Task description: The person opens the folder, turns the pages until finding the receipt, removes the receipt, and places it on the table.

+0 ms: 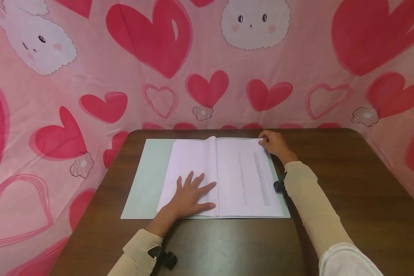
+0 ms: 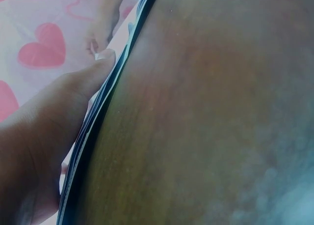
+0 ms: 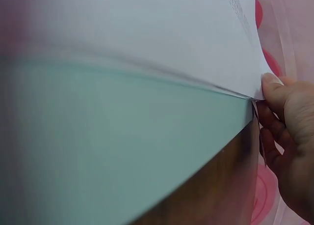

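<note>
An open booklet with a pale green cover (image 1: pixel 143 172) lies on the table, white pages spread to both sides of its fold. My left hand (image 1: pixel 189 197) rests with spread fingers on the blank left page (image 1: pixel 189 157), low and near the fold. At the far right corner, my right hand (image 1: pixel 276 145) pinches the right-hand page (image 1: pixel 229 176), which carries columns of small print. In the right wrist view, the thumb (image 3: pixel 272 87) is over the page corner and the other fingers are underneath. The left wrist view shows the left thumb (image 2: pixel 100 68) along the booklet's near edge.
The brown wooden table (image 1: pixel 338 168) has rounded far corners. Behind and beside it hangs a pink cloth (image 1: pixel 227 61) printed with hearts and white animal faces. Each forearm wears a dark strap with a small device (image 1: pixel 279 186).
</note>
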`<state>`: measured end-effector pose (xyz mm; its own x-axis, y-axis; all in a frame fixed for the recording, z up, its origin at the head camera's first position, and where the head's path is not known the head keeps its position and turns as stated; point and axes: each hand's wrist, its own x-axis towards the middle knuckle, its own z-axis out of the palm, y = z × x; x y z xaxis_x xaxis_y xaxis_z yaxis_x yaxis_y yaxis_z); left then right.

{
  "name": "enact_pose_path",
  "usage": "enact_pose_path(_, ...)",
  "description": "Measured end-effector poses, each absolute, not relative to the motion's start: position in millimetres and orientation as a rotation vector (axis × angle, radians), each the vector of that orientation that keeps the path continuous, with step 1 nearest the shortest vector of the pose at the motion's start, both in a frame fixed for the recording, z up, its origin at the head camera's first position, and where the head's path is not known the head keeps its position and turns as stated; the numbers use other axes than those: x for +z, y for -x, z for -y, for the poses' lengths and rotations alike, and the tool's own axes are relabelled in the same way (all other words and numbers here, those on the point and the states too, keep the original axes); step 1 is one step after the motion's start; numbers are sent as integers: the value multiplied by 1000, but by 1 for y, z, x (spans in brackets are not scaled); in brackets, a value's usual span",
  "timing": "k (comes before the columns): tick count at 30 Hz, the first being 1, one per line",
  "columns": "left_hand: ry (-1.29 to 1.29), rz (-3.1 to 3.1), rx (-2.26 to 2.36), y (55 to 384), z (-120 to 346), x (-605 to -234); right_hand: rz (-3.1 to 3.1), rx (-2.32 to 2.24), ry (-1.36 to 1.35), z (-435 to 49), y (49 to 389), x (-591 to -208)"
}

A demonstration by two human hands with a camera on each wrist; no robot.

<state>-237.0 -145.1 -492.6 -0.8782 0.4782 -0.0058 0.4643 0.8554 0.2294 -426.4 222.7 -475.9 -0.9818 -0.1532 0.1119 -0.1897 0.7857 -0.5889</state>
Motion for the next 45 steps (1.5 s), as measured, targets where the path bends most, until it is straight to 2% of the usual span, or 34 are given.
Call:
enact_pose_path(18, -733, -2939, 381, 236, 145, -492, 2771, 902, -331, -223, 419, -476)
enact_pose_path(30, -742, -2946, 367, 237, 146, -491, 2704, 1278, -355, -230, 417, -482)
enact_pose_path(45, -745, -2945, 373, 239, 145, -492, 2661, 1537, -394, -238, 402, -479)
